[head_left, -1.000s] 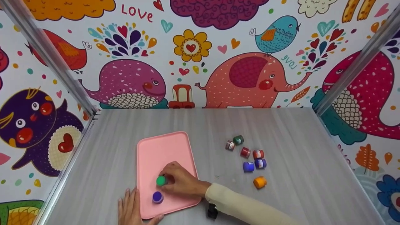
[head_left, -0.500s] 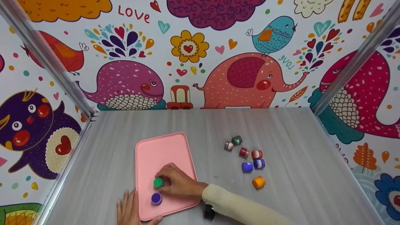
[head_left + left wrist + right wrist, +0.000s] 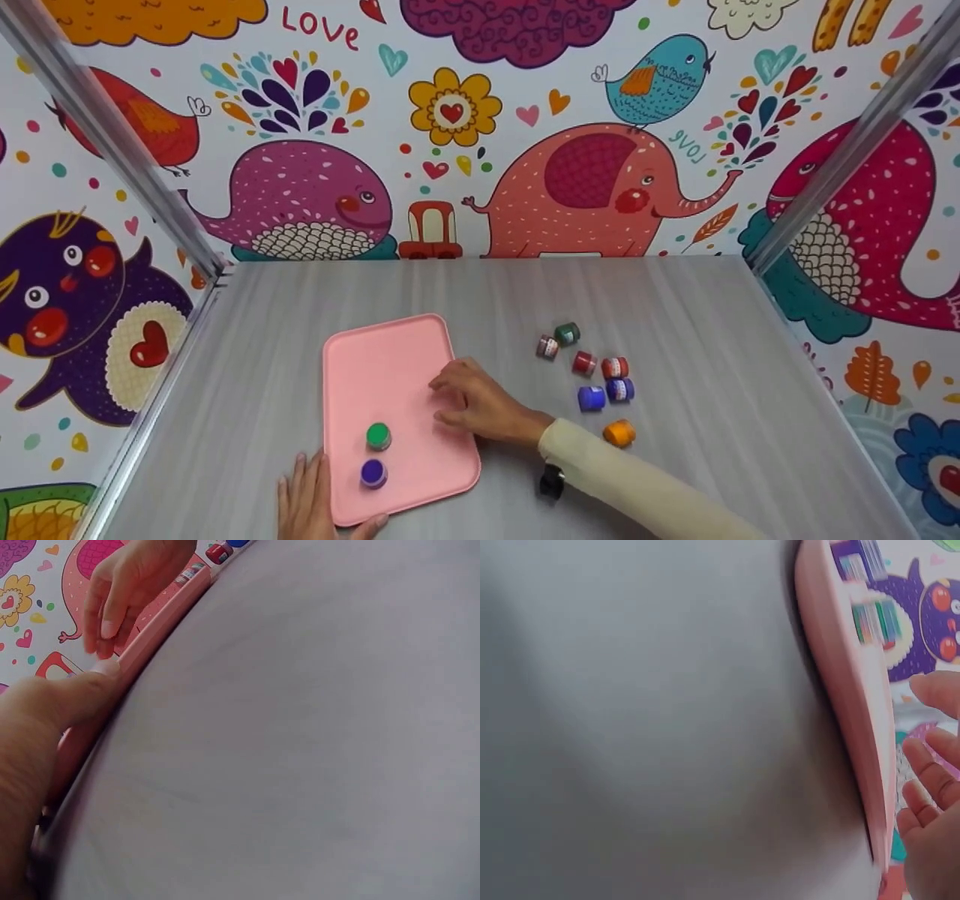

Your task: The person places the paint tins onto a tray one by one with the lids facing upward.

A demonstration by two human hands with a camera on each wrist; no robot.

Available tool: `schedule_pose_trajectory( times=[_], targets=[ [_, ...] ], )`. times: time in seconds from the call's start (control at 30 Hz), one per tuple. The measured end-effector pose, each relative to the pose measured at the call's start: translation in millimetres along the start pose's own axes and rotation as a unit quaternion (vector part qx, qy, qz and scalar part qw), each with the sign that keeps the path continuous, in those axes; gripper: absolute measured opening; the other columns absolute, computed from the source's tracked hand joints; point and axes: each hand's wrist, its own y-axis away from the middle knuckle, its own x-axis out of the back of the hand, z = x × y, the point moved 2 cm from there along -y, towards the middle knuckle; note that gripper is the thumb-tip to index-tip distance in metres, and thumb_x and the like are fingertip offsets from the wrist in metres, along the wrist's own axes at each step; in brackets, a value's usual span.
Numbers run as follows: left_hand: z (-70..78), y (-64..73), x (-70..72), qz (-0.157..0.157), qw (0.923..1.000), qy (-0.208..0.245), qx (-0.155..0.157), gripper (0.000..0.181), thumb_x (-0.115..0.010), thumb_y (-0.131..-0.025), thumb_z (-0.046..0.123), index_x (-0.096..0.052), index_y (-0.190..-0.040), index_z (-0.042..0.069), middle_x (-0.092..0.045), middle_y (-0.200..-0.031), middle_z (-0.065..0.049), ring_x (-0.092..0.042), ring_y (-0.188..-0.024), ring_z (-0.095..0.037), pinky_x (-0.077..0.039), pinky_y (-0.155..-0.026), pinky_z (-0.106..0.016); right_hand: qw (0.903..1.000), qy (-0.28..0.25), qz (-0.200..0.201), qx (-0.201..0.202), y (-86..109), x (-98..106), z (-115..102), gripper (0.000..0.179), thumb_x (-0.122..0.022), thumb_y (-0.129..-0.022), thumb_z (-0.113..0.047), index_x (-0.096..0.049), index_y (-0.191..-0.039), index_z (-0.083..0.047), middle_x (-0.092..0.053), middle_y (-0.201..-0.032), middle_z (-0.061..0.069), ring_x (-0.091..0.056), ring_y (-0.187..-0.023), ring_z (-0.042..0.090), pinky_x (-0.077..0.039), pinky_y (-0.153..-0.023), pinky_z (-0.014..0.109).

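Observation:
A small paint jar with a green lid (image 3: 379, 436) stands upright on the pink tray (image 3: 382, 367). Just in front of it is a paint jar with a purple lid (image 3: 373, 474), also upright. My right hand (image 3: 484, 401) hovers over the tray's right edge, fingers loosely bent and holding nothing; the right wrist view shows the fingers (image 3: 930, 772) spread apart, away from both jars. At the tray's near left corner my left hand (image 3: 306, 499) rests with straight fingers along the side and the thumb at the front rim, seen too in the left wrist view (image 3: 64, 697).
Right of the tray, several paint jars lie on the grey table (image 3: 510, 300): dark green (image 3: 568, 334), brownish (image 3: 547, 346), dark red (image 3: 584, 364), red-orange (image 3: 615, 367), two blue-violet ones (image 3: 591, 398) and orange (image 3: 619, 433). A patterned wall (image 3: 450, 45) stands behind.
My right hand has let go of the green-lidded jar, leaving it behind the purple one, and moved right and back to the tray's edge. My left hand has stayed at the corner.

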Motion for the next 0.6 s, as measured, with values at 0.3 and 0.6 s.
schedule_pose_trajectory(
  times=[0.3,0.6],
  targets=[
    [1.4,5.7,0.5,0.020,0.9996,0.005,-0.018,0.148,-0.082,-0.076,0.084,-0.018,-0.169,-0.012,-0.019,-0.175,-0.038,-0.005,-0.162,-0.063,0.023,-0.126,-0.070,0.9976,0.042,0.050,0.024,28.8,44.1,25.0,0.040,-0.087,-0.094,-0.007,-0.072,-0.130,0.002,-0.070,-0.124,0.016,-0.056,-0.125,0.029,-0.052,-0.108,0.046],
    [5.3,4.4,-0.6,0.003,1.0000,0.005,-0.003,0.149,-0.081,-0.078,0.084,-0.013,-0.170,-0.012,-0.015,-0.176,-0.039,0.000,-0.163,-0.062,0.023,-0.126,-0.070,0.9953,0.071,0.048,-0.046,49.5,92.6,40.9,0.045,-0.085,-0.098,-0.009,-0.070,-0.140,0.001,-0.068,-0.131,0.018,-0.054,-0.129,0.027,-0.053,-0.110,0.049]
  ],
)
